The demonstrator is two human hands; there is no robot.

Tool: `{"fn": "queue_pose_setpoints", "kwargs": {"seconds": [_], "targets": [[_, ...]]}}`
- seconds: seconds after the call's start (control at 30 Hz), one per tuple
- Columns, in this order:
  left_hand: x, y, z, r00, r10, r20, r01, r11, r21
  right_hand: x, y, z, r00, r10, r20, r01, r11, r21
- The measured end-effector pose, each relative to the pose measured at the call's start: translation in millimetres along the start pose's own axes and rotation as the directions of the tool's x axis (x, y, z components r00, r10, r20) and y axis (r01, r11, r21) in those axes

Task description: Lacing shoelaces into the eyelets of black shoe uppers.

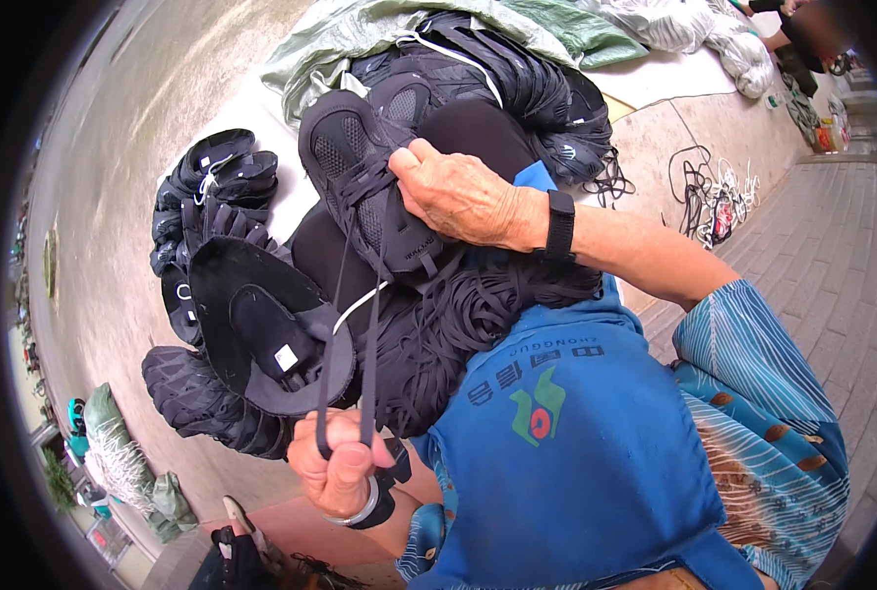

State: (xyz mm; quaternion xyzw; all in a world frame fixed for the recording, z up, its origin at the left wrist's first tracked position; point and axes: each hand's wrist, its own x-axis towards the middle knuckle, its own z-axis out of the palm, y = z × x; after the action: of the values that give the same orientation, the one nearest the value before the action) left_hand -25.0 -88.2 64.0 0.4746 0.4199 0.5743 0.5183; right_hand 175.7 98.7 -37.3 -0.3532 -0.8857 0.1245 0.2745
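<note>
A black mesh shoe upper [345, 157], partly laced, lies across my dark-clad knees. My right hand [458, 197] is closed at its laced opening, thumb and fingers pinching the edge; whether a lace is also between them is hidden. From the upper, two strands of black shoelace [370, 364] run taut towards me. My left hand [345, 460] is closed around their ends, one strand looped over the fingers. A thick bundle of loose black laces [478, 305] rests on my lap. Beside it, an unlaced black upper [261, 305] shows its inside and a small white label.
Stacked black uppers [217, 187] stand at the left, and a larger pile [497, 74] lies beyond my knees under a green sheet [576, 34]. Black and white laces [724, 197] are scattered on the ground at right. Another person [812, 39] is at the far right.
</note>
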Motion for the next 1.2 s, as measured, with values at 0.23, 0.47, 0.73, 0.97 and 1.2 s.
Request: {"fn": "queue_pose_setpoints", "kwargs": {"seconds": [0.23, 0.47, 0.73, 0.97, 1.2], "targets": [[46, 12, 56, 0.725, -0.265, 0.635, -0.068, 0.890, 0.450, -10, -10, -13, 0.998, 0.064, -0.006, -0.063, 0.994, 0.092], [60, -16, 92, 0.647, -0.261, 0.717, -0.093, 0.905, 0.414, -13, -6, -19, 0.998, -0.047, 0.052, 0.043, 0.995, 0.090], [67, -14, 101, 0.629, -0.334, 0.702, 0.116, 0.933, 0.340, -10, -3, -41, 0.986, -0.051, 0.162, 0.033, 0.993, 0.111], [51, -31, 108, 0.608, -0.371, 0.702, 0.055, 0.901, 0.430, -28, -35, -74, 0.657, 0.079, 0.750, -0.753, 0.120, 0.647], [54, -40, 74, 0.813, -0.404, 0.420, 0.112, 0.815, 0.568, -27, -17, -51, 0.792, 0.188, 0.580, -0.609, 0.180, 0.773]]}}
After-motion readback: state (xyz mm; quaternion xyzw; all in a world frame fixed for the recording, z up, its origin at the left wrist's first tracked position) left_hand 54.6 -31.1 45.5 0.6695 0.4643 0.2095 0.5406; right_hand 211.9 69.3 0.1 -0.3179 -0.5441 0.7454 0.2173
